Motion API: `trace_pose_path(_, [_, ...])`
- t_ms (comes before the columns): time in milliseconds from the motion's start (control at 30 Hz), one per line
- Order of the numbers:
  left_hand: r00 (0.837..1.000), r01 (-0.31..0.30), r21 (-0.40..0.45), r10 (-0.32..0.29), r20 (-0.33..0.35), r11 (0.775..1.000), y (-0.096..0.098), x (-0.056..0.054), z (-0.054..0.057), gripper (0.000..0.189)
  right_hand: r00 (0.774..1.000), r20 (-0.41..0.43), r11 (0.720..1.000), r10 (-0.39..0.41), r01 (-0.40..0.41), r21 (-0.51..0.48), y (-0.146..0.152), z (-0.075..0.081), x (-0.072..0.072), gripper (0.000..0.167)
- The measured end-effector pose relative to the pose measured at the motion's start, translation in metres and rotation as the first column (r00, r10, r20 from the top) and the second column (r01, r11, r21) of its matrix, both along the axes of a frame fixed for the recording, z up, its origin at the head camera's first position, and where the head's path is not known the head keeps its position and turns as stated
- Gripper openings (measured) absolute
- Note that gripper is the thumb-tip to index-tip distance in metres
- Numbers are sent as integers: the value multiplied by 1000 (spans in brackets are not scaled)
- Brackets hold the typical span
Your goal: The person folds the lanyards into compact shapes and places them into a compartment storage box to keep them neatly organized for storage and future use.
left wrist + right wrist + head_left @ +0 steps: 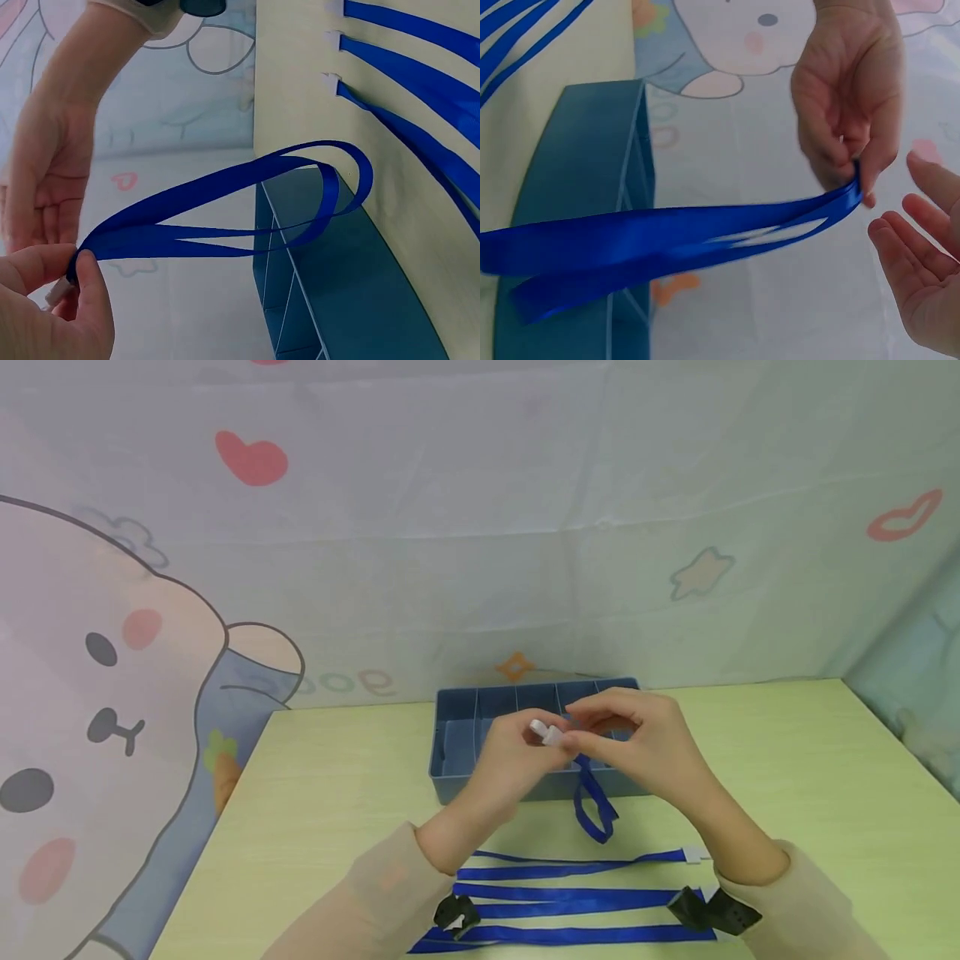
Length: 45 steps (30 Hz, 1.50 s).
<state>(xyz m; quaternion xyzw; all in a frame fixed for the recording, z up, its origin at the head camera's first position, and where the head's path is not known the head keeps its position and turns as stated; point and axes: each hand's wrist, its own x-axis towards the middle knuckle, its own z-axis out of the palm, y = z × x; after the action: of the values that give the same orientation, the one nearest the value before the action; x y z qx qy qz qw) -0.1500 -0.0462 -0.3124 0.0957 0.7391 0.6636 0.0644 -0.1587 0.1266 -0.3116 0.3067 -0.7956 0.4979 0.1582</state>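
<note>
Over the organizer box, my left hand point(513, 752) pinches a blue lanyard point(596, 806) between thumb and fingers, close to its white plastic clip point(547, 732). From that pinch the doubled strap point(202, 187) hangs as a loop in front of the box, seen along its length in both wrist views. My right hand point(648, 739) is beside the clip end, fingers bent a little and spread from the thumb. A gap shows between the right fingertips point(881, 229) and the strap in the right wrist view. Part of the clip is hidden behind the left fingers.
A blue-grey organizer box point(487, 787) with several compartments stands at the back of the light wooden table point(315, 827). Several more blue lanyards point(555, 894) lie in rows nearer the front, white clips to the right. Behind hangs a printed cloth point(450, 527).
</note>
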Motion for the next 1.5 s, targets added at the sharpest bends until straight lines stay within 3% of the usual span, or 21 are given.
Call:
trace_pose_path(200, [998, -5, 36, 2, 69, 999, -2, -1, 5, 18, 995, 91, 998, -28, 22, 59, 13, -21, -1, 40])
trace_pose_path(333, [997, -5, 54, 1, 75, 999, -1, 0, 7, 17, 984, 176, 996, -15, -1, 93, 20, -37, -1, 44])
trace_pose_path(533, [998, 14, 65, -17, 58, 998, -1, 3, 13, 16, 936, 350, 996, 26, -54, 73, 33, -58, -3, 48])
trace_pose_path(633, [998, 21, 78, -26, 57, 997, -2, 3, 15, 17, 920, 391, 995, 6, -43, 86, 36, -67, -3, 48])
trace_pose_path(833, [997, 20, 98, -27, 72, 995, -4, 2, 17, 18, 921, 390, 993, -12, -33, 110, 29, -78, -4, 39])
trace_pose_path(1000, [997, 14, 121, -24, 78, 993, -5, 1, 19, 17, 930, 366, 992, 26, -68, 103, 24, -83, -4, 28])
trace_pose_path(1233, [997, -8, 140, -4, 81, 990, -7, 0, 26, 18, 934, 352, 988, 69, -113, 104, 23, -86, -4, 27])
trace_pose_path(1500, [997, -21, 140, 10, 76, 990, -14, -1, 33, 21, 962, 272, 991, 28, -63, 122, 26, -89, -6, 23])
